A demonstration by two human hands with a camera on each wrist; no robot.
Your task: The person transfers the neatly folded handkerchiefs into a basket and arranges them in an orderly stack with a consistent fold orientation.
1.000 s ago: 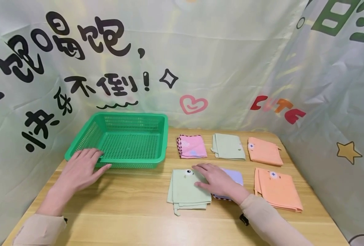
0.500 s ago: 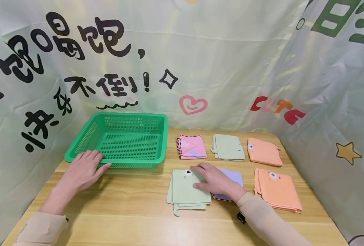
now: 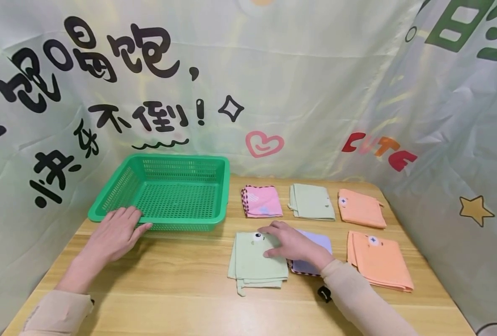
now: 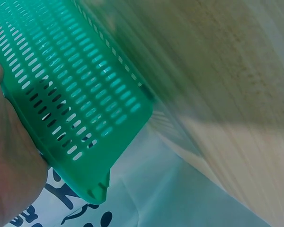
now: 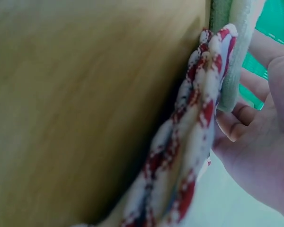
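- Left hand (image 3: 115, 234): grips rim of green rectangular plastic basket (image 3: 185, 220), far-left corner of wooden table (image 3: 168, 284).
- Right hand (image 3: 292, 242): fingers apart, touching folded pale-green cloth towel (image 3: 255, 267) midway between table's side edges.

The head view is bright and even, its light seemingly from above. Pale glare whitens the counter (image 3: 189, 289) near six o'clock; soft shadows lie at four o'clock from the left hand (image 3: 115, 232) and under the basket (image 3: 181, 219). Lettering on the cloth wall (image 3: 298, 93) is crisp. The left wrist view is dimmer and teal-tinted, the counter smeared, a shadow crossing it at three o'clock. The right wrist view is murky, with the counter blurred at nine o'clock and the towel (image 5: 201, 118) soft-edged toward six.
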